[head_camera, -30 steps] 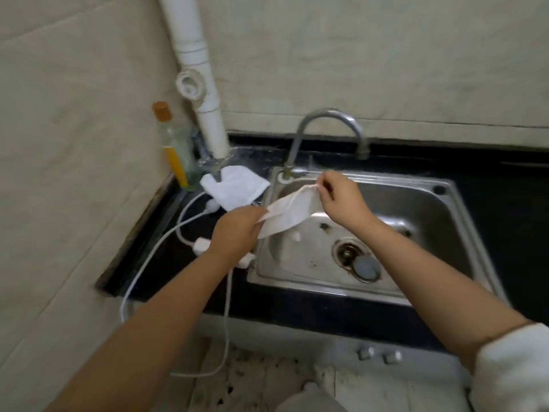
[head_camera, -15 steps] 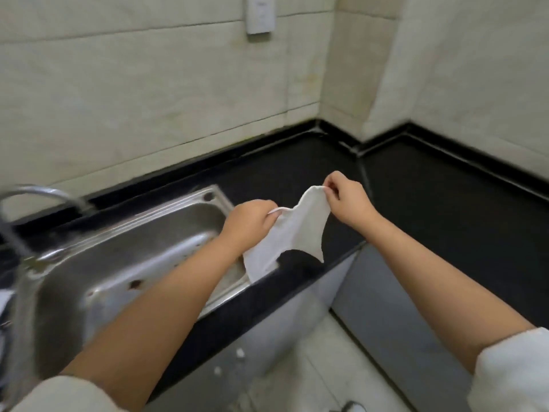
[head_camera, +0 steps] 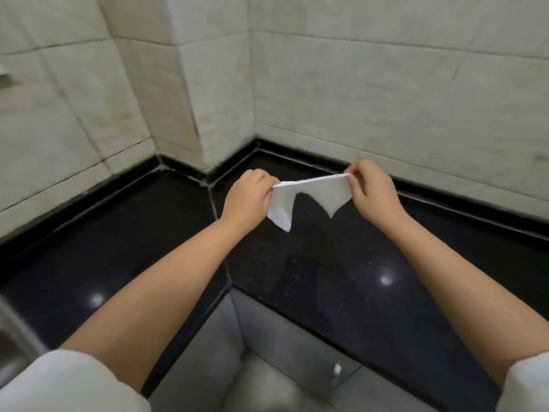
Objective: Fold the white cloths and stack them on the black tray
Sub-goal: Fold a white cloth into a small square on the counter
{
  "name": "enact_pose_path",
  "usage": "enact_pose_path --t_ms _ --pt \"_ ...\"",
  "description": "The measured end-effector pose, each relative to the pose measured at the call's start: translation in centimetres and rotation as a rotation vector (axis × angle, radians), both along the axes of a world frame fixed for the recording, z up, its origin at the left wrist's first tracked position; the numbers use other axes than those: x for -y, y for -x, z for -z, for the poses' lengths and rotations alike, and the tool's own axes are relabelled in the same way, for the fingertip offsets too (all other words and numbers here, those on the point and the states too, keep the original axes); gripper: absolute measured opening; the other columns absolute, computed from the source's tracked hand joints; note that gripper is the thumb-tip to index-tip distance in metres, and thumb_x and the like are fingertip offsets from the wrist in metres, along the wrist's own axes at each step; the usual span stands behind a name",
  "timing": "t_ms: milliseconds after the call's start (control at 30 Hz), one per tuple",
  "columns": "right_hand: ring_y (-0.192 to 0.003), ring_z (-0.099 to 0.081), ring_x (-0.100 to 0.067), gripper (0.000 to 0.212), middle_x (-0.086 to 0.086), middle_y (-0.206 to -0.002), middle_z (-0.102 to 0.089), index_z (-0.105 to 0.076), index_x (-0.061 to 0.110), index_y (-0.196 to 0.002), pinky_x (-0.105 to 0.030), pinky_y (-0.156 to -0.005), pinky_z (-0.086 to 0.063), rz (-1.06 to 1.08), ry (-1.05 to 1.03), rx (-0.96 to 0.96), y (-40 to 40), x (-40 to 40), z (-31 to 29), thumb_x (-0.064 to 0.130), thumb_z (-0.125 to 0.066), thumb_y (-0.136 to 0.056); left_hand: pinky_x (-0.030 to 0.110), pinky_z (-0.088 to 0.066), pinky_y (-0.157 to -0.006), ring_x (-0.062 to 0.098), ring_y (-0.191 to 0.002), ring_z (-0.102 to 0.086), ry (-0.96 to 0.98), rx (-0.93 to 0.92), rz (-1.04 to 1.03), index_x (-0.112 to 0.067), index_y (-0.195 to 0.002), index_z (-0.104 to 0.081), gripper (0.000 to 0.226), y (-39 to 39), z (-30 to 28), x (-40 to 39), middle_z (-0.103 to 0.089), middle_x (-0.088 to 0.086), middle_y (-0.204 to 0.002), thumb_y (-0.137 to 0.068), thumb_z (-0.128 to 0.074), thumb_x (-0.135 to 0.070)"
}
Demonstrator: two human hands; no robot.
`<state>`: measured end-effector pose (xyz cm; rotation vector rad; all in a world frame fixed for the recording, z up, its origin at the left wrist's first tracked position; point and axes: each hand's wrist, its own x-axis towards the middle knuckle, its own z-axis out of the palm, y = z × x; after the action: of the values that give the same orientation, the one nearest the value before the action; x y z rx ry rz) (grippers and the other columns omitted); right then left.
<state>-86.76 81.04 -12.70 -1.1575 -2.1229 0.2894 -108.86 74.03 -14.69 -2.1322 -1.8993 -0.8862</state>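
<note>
A small white cloth [head_camera: 322, 190] is stretched in the air between both hands, above the black countertop [head_camera: 326, 263] near the inner corner. My left hand [head_camera: 248, 196] pinches its left top corner and my right hand [head_camera: 372, 193] pinches its right top corner. The top edge is pulled taut; two loose corners hang down below it. No black tray is in view.
The black L-shaped counter runs along tiled walls [head_camera: 386, 93] that meet at a corner with a jutting pillar [head_camera: 214, 99]. A sliver of the steel sink [head_camera: 12, 337] shows at the far left edge. Grey cabinet fronts [head_camera: 282, 346] lie below the counter.
The view has swung right from the sink to the counter corner. Both hands carried the cloth along and have pulled it out wider and taut.
</note>
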Motion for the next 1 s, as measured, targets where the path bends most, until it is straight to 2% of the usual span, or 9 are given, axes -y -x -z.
enact_pose_path --t_ms 100,267,333,433,500,533,633,833,1000 --pt "-0.077 -0.059 -0.035 0.021 -0.024 -0.083 -0.062 -0.060 -0.006 -0.086 -0.035 -0.070 -0.044 -0.010 0.030 0.133 -4.2 0.0 5.5 0.010 -0.046 -0.085 0.039 -0.047 -0.075 0.036 -0.089 -0.060 0.179 -0.055 0.112 -0.003 -0.101 -0.069 0.027 -1.3 3.6 -1.4 -0.067 0.017 -0.095 -0.086 -0.047 -0.007" --pt "-0.086 -0.057 -0.034 0.011 -0.019 -0.092 -0.062 -0.056 0.001 -0.088 -0.040 -0.075 -0.046 -0.059 0.457 0.461 -7.8 2.4 14.7 0.008 -0.048 -0.090 0.033 -0.042 -0.096 0.026 -0.114 -0.055 0.714 -0.205 0.246 -0.011 -0.118 -0.063 0.030 -2.3 11.0 -2.7 -0.062 0.008 -0.122 -0.096 -0.043 -0.012" --pt "-0.079 -0.053 -0.030 0.007 -0.015 -0.090 -0.060 -0.046 0.011 -0.084 -0.035 -0.069 -0.041 -0.142 0.651 0.600 -7.9 3.0 16.4 0.009 -0.044 -0.091 0.031 -0.043 -0.091 0.025 -0.109 -0.057 0.936 -0.240 0.316 -0.010 -0.112 -0.065 0.027 -2.6 13.0 -3.6 -0.064 0.007 -0.119 -0.095 -0.044 -0.012" --pt "-0.064 -0.044 -0.012 0.026 0.005 -0.070 -0.048 -0.039 0.023 -0.071 -0.022 -0.057 -0.035 -0.179 0.861 0.633 -7.4 2.6 17.0 0.007 -0.043 -0.091 0.023 -0.039 -0.072 0.020 -0.087 -0.055 1.186 -0.267 0.381 -0.011 -0.091 -0.066 0.021 -2.6 14.2 -5.9 -0.062 0.003 -0.092 -0.094 -0.045 -0.011" --pt "-0.068 -0.044 -0.007 0.031 0.013 -0.072 -0.045 -0.042 0.030 -0.069 -0.014 -0.059 -0.036 -0.165 0.984 0.606 -7.0 1.5 16.6 0.008 -0.047 -0.090 0.020 -0.031 -0.060 0.014 -0.068 -0.043 1.286 -0.280 0.424 -0.014 -0.067 -0.052 0.026 -2.6 14.3 -7.6 -0.047 0.000 -0.073 -0.092 -0.047 -0.009" --pt "-0.074 -0.046 -0.009 0.025 0.013 -0.075 -0.046 -0.047 0.028 -0.074 -0.015 -0.062 -0.037 -0.159 1.023 0.603 -6.9 0.9 16.4 0.009 -0.048 -0.090 0.020 -0.031 -0.060 0.013 -0.069 -0.041 1.322 -0.304 0.440 -0.014 -0.069 -0.051 0.023 -2.5 14.4 -8.2 -0.047 0.001 -0.076 -0.092 -0.047 -0.010" --pt "-0.086 -0.049 -0.013 0.017 0.006 -0.088 -0.051 -0.060 0.015 -0.099 -0.018 -0.071 -0.038 -0.075 1.048 0.587 -6.7 -1.5 15.9 0.007 -0.048 -0.089 0.022 -0.037 -0.074 0.015 -0.091 -0.048 1.277 -0.292 0.455 -0.007 -0.106 -0.062 0.019 -1.7 14.7 -10.4 -0.056 0.006 -0.107 -0.093 -0.049 -0.014" --pt "-0.095 -0.057 -0.021 0.026 -0.008 -0.103 -0.063 -0.065 0.002 -0.102 -0.024 -0.076 -0.044 0.273 0.827 0.448 -6.6 -5.6 17.0 0.001 -0.042 -0.089 0.024 -0.042 -0.072 0.020 -0.092 -0.058 0.976 0.084 0.292 -0.006 -0.101 -0.064 0.019 -0.9 16.2 -14.3 -0.057 0.001 -0.093 -0.091 -0.052 -0.017" --pt "-0.101 -0.057 -0.025 0.024 -0.009 -0.107 -0.059 -0.064 0.004 -0.103 -0.025 -0.075 -0.041 0.498 0.725 0.423 -6.1 -8.0 20.3 0.005 -0.043 -0.091 0.031 -0.045 -0.086 0.021 -0.105 -0.054 0.786 0.028 0.197 -0.007 -0.108 -0.063 0.025 -2.5 18.9 -15.7 -0.060 0.007 -0.112 -0.095 -0.046 -0.018"
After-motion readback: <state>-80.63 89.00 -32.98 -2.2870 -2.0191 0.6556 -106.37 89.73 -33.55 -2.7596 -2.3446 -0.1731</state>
